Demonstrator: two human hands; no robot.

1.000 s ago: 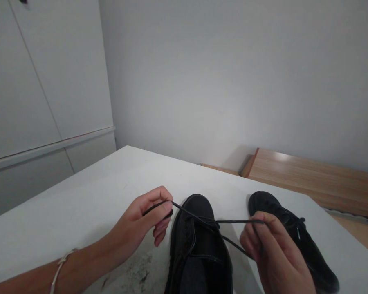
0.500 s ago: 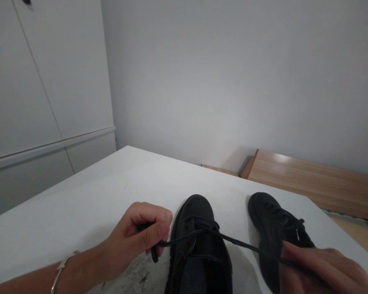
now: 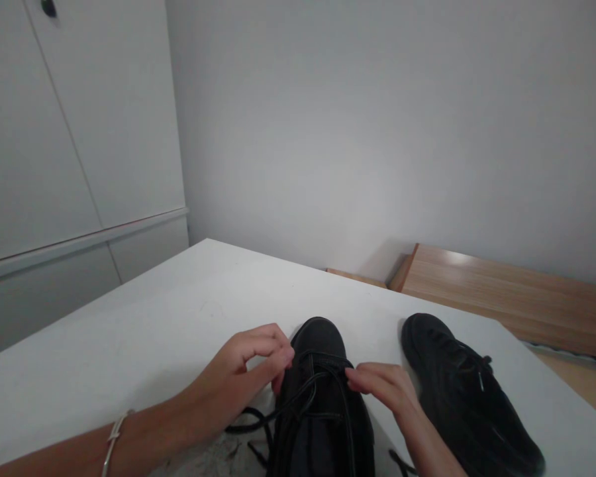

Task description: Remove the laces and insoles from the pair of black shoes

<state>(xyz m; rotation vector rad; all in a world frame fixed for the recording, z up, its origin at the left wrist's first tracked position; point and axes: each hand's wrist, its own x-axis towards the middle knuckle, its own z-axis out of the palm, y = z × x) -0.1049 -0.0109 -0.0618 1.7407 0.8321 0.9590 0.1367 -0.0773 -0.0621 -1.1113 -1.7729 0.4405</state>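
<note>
A black lace-up shoe [image 3: 320, 334] lies on the white table, toe pointing away from me. Its black shoelace [image 3: 298, 395] hangs loose across the tongue, with ends trailing down both sides. At the left edge of the shoe is my left hand [image 3: 251, 371], thumb and fingertips brought together; whatever they pinch, if anything, is hidden. My right hand [image 3: 385, 391] reaches in from the right, its closed fingertips at the lace by the upper eyelets. A second black shoe [image 3: 457, 391] lies to the right, its lace tied.
The white table [image 3: 179, 318] has dark scuff marks near its front. Beyond its right side is a wood-grain surface [image 3: 501, 285], lower than the wall. A white cabinet [image 3: 104, 119] stands at the left, a plain wall [image 3: 377, 119] behind.
Both hands have let the stretched lace ends drop, and the lace has gone slack. My right hand has moved left to the shoe; my left hand has shifted slightly right against its side.
</note>
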